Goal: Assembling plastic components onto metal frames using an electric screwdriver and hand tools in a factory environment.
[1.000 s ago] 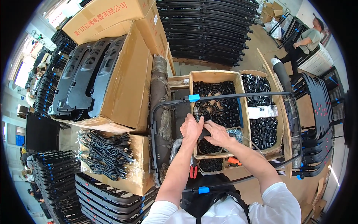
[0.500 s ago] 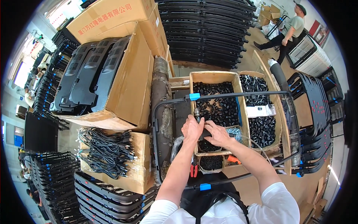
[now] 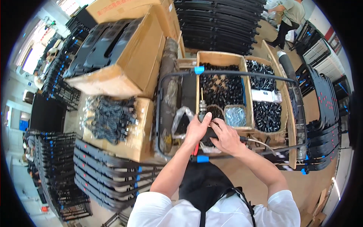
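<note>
A drill [image 3: 203,107] with a silver chuck and a long thin bit is between my hands, its bit pointing away from me. My left hand [image 3: 197,129] wraps the drill just behind the chuck. My right hand [image 3: 225,136] is closed around its dark rear part, where a pale cable or hose [image 3: 261,143] runs off to the right. Under the drill lies a large black tubular frame [image 3: 242,73] with blue clips [image 3: 199,70], [image 3: 202,159]. The bit lies over the near-left edge of a wooden bin [image 3: 198,60] of black caps. Beside my right hand is a small box of silver screws [image 3: 235,115].
To the right are black knobs [image 3: 267,115] and black-headed bolts [image 3: 260,67]. Padded rolls [image 3: 169,68] flank the bins. At left stand a carton [image 3: 132,56] of black covers, bundled cables [image 3: 109,119] and stacked frames [image 3: 109,170]. Another person [image 3: 289,19] stands at the back right.
My hands have drawn the drill nearer to me relative to the bins, uncovering the screw box. The view has shifted, and the other person has changed position.
</note>
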`<state>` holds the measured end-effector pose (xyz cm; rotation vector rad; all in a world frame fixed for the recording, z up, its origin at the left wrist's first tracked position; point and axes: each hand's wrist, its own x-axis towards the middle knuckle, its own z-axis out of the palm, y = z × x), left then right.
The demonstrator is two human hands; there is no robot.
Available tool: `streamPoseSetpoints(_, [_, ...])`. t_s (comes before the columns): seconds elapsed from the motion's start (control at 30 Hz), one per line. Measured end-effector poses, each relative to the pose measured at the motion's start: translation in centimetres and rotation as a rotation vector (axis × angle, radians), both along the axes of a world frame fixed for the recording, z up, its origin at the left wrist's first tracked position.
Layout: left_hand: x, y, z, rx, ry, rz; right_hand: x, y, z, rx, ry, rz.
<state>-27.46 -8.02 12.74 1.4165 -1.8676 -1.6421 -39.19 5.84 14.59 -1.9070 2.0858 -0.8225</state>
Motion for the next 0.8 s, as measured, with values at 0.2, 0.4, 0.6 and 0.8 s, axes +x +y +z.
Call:
streamPoseSetpoints(0.2, [11.8, 16.3, 0.2, -0.089, 0.147, 0.181, 9.7, 13.1, 1.0, 0.054, -0.042, 0.108])
streamPoseSetpoints(0.4, [19.9, 25.6, -7.8, 0.068, 0.032, 0.280, 16.5, 21.5, -5.8, 0.269, -0.144, 0.228])
streamPoseSetpoints(0.6, [21.4, 24.3, -11.3, 0.118, -0.048, 0.272, 19.0, 20.5, -8.8, 0.330, -0.115, 0.173])
streamPoseSetpoints(0.8, [20.8, 22.5, -9.8, 0.083, -0.110, 0.208, 19.3, 19.5, -8.9, 0.351, -0.123, 0.113])
